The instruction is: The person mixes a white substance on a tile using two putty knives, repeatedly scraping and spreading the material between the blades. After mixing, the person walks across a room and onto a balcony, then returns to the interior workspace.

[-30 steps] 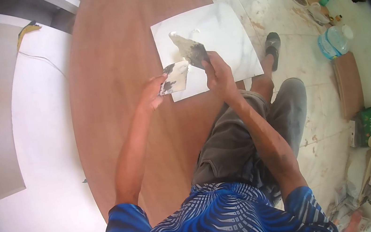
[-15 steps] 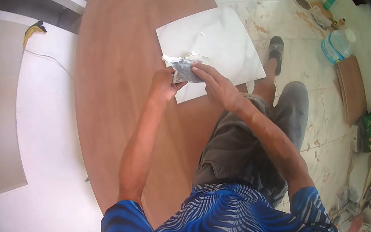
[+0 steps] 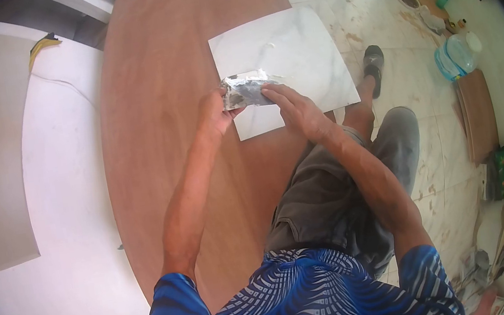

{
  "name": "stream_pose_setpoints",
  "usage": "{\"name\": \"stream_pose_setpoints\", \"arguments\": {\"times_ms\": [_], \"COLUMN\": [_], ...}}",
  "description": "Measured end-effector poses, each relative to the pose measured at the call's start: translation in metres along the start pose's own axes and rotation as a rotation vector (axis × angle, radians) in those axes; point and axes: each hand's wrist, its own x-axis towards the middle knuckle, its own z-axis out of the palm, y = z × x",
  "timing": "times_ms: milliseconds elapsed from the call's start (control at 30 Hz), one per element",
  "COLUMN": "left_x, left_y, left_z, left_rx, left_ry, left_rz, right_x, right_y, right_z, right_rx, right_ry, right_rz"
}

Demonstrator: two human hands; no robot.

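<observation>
Head view: I have the left hand's (image 3: 214,115) fingers clamped on a stained plate (image 3: 233,101); the right hand's (image 3: 301,114) close-set fingers touch a gray blade (image 3: 255,94), their grip unclear. White paste (image 3: 248,77) lies just beyond them, over the marbled sheet (image 3: 303,50).

Stained flat plate (image 3: 232,100), gripped by left hand (image 3: 214,117); grey flat blade (image 3: 253,93), overlapping it, held in right hand (image 3: 303,115); white paste (image 3: 250,76) along the edge beyond both grips.
</observation>
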Motion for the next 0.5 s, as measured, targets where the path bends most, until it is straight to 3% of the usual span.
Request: {"name": "stream_pose_setpoints", "arguments": {"times_ms": [433,500], "left_x": [0.030,0.034], "left_y": [-0.005,-0.004], "left_z": [-0.014,-0.016], "left_rx": [0.073,0.106], "left_ry": [-0.010,-0.037], "left_rz": [-0.001,-0.001], "right_x": [-0.044,-0.049], "right_y": [0.026,0.029], "right_z": [0.014,0.015], "right_rx": [0.131,0.251], "right_ry": [0.005,-0.038], "right_rz": [0.087,0.176]}}
